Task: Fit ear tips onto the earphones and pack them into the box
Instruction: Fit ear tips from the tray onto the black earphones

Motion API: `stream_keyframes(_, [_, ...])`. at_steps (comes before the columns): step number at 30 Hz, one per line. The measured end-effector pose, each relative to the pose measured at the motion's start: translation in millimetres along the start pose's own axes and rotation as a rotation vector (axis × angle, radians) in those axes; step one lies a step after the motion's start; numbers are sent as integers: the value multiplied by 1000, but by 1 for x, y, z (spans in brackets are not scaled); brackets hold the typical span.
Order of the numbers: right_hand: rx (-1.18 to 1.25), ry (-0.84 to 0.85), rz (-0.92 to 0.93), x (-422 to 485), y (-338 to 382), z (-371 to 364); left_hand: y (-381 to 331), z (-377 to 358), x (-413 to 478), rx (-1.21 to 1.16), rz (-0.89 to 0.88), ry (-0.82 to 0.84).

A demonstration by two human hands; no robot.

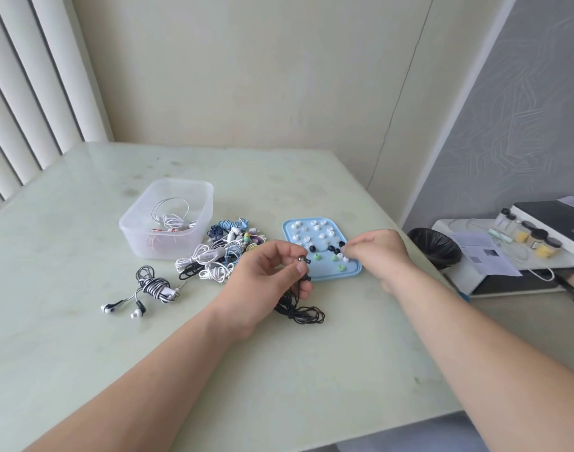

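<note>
Black earphone: pinched between thumb and fingers of the left hand, bare metal nozzle up, held above the table just left of the blue tray. Its coiled cable rests on the table below the hand.

Right hand: fingertips drawn together over the dark ear tips at the tray's near end. Whether a tip is actually gripped cannot be told.

Clear box: toward the far left of the table, already containing some earphones. An unsorted pile of earphones lies between box and tray.

Risks noted:
- The tips look small and light, so a loose pinch could drop one. The tray sits near the table's right edge, with a bin beyond.
- White, green and dark tips lie mixed together, so a mismatched pick is possible.
- The hanging cable could snag and twist the nozzle during fitting.
</note>
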State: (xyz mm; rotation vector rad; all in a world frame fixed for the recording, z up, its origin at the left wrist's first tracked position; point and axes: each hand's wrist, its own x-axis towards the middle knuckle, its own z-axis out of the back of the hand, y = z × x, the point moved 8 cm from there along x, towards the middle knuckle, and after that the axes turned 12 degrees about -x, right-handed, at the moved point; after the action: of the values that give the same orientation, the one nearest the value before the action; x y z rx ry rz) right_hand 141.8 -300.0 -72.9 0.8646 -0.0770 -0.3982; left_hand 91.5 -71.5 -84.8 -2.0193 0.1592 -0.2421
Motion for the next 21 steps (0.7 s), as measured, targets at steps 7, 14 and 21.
stream_keyframes(7, [0,-54,37,-2,6,7,0,1,-2,-24,12,-7])
stream_keyframes(14, [196,-17,285,-44,69,1,-2,8,-3,-126,-10,-65])
stream_keyframes(21, [352,179,218,-74,57,-31,-7,9,-7,-172,-36,-138])
